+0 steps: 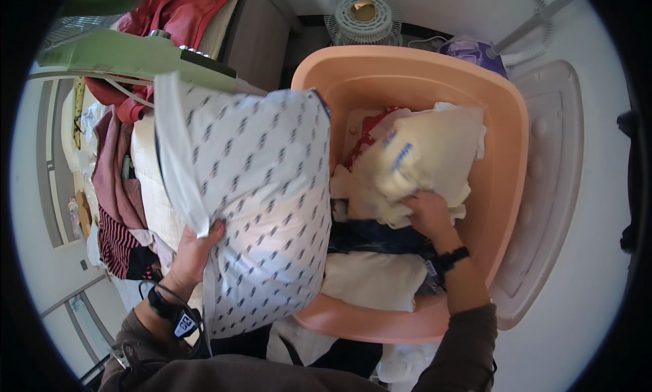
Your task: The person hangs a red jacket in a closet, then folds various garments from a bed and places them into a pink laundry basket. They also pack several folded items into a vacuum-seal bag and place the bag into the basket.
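Note:
My left hand is closed on the edge of a large, full white bag with rows of small dark printed marks. A loose flap runs along the bag's left side, and its right side overlaps the rim of a peach plastic tub. Inside the tub, my right hand grips the lower edge of a translucent plastic bag with something cream-coloured and soft in it. Its fingertips are partly hidden by the plastic. Below lie a folded cream cloth, a dark cloth and a red patterned cloth.
A translucent lid stands along the tub's right side. Behind the tub are a round white fan-like grille and a purple appliance with a pole. A pale green appliance reaches in above a bed heaped with clothes at left.

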The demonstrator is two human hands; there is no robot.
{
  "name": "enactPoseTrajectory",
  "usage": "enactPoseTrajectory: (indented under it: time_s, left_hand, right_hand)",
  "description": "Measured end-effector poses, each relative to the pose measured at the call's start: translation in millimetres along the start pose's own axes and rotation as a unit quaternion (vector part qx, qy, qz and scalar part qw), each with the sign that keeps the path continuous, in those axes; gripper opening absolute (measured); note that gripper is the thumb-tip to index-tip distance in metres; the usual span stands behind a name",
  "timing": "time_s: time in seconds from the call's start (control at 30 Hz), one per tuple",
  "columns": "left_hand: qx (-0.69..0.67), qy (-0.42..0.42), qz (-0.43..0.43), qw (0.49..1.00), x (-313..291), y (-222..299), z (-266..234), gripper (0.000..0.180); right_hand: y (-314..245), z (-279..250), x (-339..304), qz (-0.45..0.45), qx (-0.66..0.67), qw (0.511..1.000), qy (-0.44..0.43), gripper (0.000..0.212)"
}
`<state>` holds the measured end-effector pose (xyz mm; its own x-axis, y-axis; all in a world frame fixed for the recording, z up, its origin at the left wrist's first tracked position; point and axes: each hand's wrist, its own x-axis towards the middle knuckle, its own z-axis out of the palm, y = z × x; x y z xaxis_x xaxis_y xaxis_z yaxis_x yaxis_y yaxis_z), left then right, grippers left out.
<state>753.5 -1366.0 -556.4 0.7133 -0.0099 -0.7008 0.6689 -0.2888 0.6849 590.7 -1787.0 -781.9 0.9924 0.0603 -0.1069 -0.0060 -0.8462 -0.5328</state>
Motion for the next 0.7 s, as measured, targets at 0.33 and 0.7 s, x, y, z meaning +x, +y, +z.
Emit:
enactPoseTrajectory:
  time_s: [0.33, 0.7]
  left_hand:
    - [0.084, -0.179, 0.141, 0.97, 62.0, 26.6, 182.2, 0.027]
    - [0.429, 0.146, 0.381, 0.806, 233.2, -73.6, 286.5, 0.053]
  right_hand:
    - [45.4, -57.4, -103.7, 0.065, 0.069, 0.993, -0.073, 0.037]
    - [35.7, -51.9, -101.9, 0.09, 0.07, 0.992, -0.059, 0.038]
